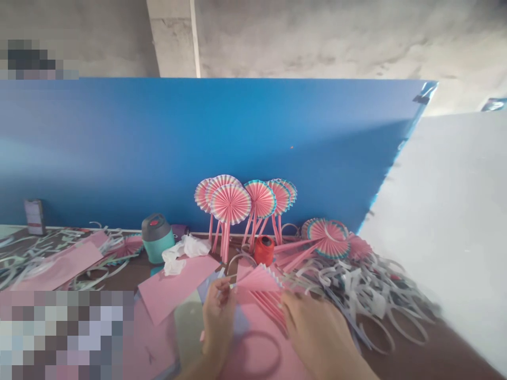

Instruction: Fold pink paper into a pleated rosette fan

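A partly fanned piece of pink pleated paper [266, 305] with a pale zigzag edge lies between my hands. My right hand [317, 324] is closed on its right side, with the fingertips partly hidden behind the hand. At the left of the pleats my left hand [218, 311] has its fingers curled in a pinch; a thin pale line runs by the fingertips, too fine to name. Beneath both hands are flat pink sheets [253, 322]. Just beyond the pleats stands a red spool of thread [264, 250].
Several finished pink paper fans [230, 203] lean against the blue partition [336, 132]. More fans [328, 237] lie at right beside a heap of paper strips [368, 295]. A teal bottle [158, 240], crumpled white tissue [186, 250] and a phone [35, 216] stand or lie leftward.
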Demonstrator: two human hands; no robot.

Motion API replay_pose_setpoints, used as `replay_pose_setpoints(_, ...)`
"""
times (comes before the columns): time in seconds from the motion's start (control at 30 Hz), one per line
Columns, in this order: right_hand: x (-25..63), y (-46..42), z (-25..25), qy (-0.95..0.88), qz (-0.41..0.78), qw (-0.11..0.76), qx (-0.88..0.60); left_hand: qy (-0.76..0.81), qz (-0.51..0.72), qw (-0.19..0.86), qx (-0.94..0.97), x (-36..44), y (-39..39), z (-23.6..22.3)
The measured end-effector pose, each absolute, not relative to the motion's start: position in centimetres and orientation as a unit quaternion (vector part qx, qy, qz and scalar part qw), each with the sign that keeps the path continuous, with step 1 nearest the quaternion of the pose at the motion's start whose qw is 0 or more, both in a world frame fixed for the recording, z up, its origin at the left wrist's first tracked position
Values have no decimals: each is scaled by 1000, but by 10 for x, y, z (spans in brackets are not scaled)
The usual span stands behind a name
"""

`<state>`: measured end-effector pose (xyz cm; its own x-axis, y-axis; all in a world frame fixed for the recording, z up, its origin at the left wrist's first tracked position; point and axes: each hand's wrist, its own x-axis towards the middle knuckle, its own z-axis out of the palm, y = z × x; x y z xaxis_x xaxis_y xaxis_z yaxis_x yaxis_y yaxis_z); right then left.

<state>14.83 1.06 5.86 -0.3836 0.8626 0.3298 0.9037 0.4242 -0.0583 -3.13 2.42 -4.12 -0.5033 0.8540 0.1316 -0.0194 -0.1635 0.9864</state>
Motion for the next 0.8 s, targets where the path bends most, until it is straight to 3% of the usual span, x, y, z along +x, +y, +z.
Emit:
replay_pose_setpoints(0.07, 150, 12, 62, -834, 13, 166, -526, 555, 661, 331, 381, -30, 23, -39)
replay_pose_setpoints(0.17, 139, 18, 60, -828, 231, 173, -481, 552, 643, 362, 387, -25, 18, -31)
replay_pose_setpoints(0.3, 121, 34, 47, -774, 357, 219, -475, 513, 618, 472, 363, -18, 12, -20)
replay_pose_setpoints(0.47, 119, 43, 47, -742, 389, 207, -505, 472, 602, 554, 329, -17, 11, -18)
replay_pose_setpoints(0.8, 120, 44, 44, -754, 364, 200, -510, 433, 596, 600, 314, -16, 11, -19)
